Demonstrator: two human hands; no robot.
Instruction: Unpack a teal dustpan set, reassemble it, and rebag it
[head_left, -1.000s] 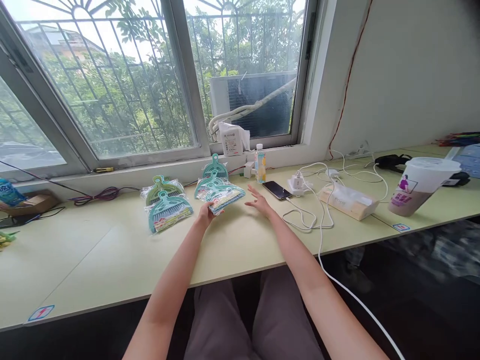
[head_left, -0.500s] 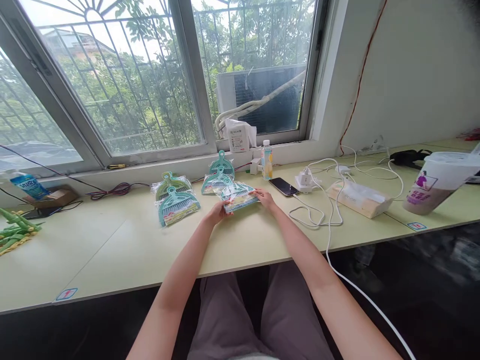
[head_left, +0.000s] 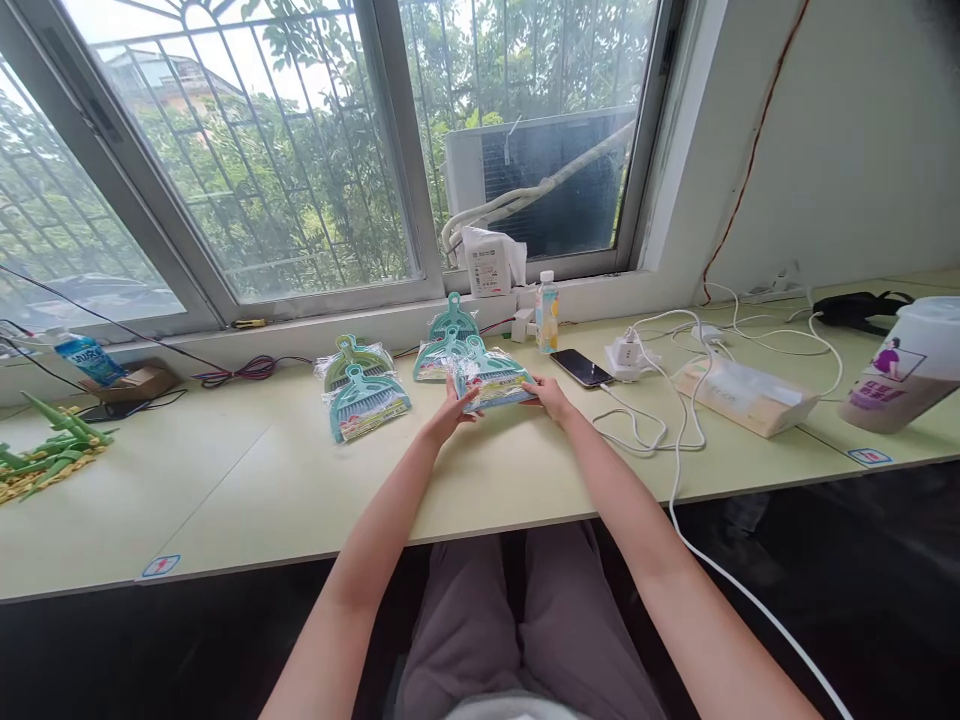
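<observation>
A packaged teal mini broom set (head_left: pixel 491 378) is tilted up off the pale green table (head_left: pixel 247 480), gripped at both ends. My left hand (head_left: pixel 448 417) is closed on its left edge and my right hand (head_left: pixel 553 397) is closed on its right edge. Two more packaged sets (head_left: pixel 444 345) lie stacked right behind it by the window sill. Another pair of packaged sets (head_left: pixel 362 392) lies to the left of my left hand.
A phone (head_left: pixel 583 367), a small bottle (head_left: pixel 547 311), a charger with white cables (head_left: pixel 660 400), a tissue pack (head_left: pixel 742 395) and a lidded drink cup (head_left: pixel 900 365) stand to the right. Green sticks (head_left: pixel 45 455) and a blue bottle (head_left: pixel 84 356) are far left.
My right hand came in from open above the table and took hold of the package's right edge. Both hands now hold it, slightly raised. The view shifted to the left.
</observation>
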